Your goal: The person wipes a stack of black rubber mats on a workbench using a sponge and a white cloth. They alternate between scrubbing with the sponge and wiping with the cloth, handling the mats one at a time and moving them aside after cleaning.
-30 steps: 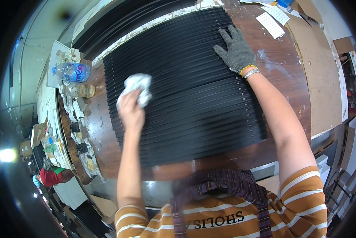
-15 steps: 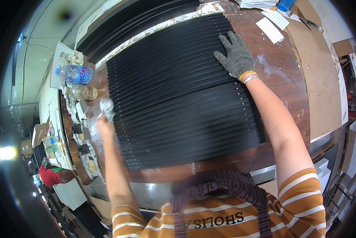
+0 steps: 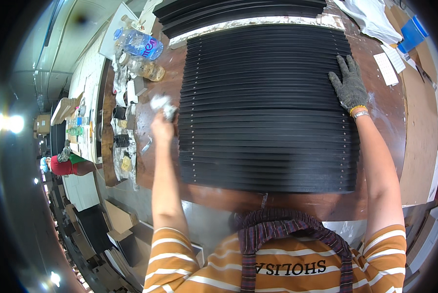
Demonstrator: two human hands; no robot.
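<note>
Black slats (image 3: 263, 93) lie side by side on the brown table (image 3: 214, 193), with small round holes or studs down both ends. My right hand (image 3: 351, 88), in a grey knit glove, rests spread and flat at their right edge. Just off their left edge, my bare left hand (image 3: 163, 128) is closed around a crumpled white rag (image 3: 163, 104). The rag is slightly blurred, and some of my left fingers are hidden.
More black slats (image 3: 248, 12) lie beyond a white strip (image 3: 263, 25). Left stand a clear plastic bottle (image 3: 143, 45) and a dirty jar (image 3: 148, 69). White label sheets (image 3: 386, 68) and a blue cup (image 3: 413, 34) lie to the right. A person in red (image 3: 63, 165) is far left.
The view has turned, so the slats now appear straighter and farther right. My left hand still grips the rag beside their left edge; my right hand stays on the right edge.
</note>
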